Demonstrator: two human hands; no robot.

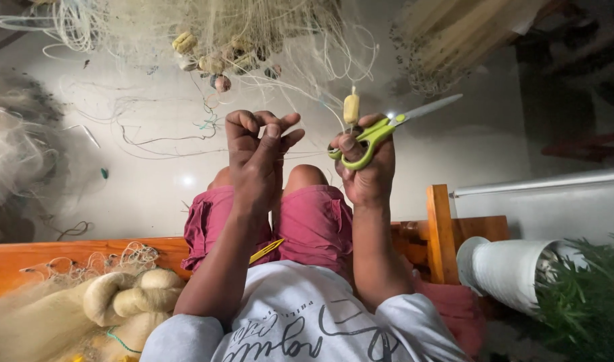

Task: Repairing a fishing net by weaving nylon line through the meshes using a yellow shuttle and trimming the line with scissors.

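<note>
Left end of orange wooden bench [12, 258]: pale beige fishing net, rolled into fat coils [129, 295]. Parked off the lap, likely to keep slack out of the way.

Top edge of frame, over the grey floor: tangle of loose netting with a cluster of small yellowish and pinkish floats [213, 64]. Spread out and well apart from the coils.

Left hand [253, 167]: raised above the knees, fingers curled shut, thumb and fingertips pinched on thin white net line [307, 155]. Held high, probably to keep the strand taut and visible against the floor.

On the pink shorts [313, 221], just below the left forearm: flat yellow plastic strip [266, 250]. Exact kind hard to tell. Resting on the lap, within reach of either hand.

Between the hands, nearer the right: small pale yellow oblong float [350, 107], strung upright on the line, touching the right fingertips.

Right hand [368, 175]: closed around lime-green-handled scissors [377, 131], fingers through the loops, steel blades together, pointing up and right, away from line and left hand. Looks like a ready grip, with the fingertips free for the float.

Right end of bench, past the wooden post: white ribbed cylinder on its side [508, 268], green leafy plant [588, 295] beside it. Untouched.
</note>
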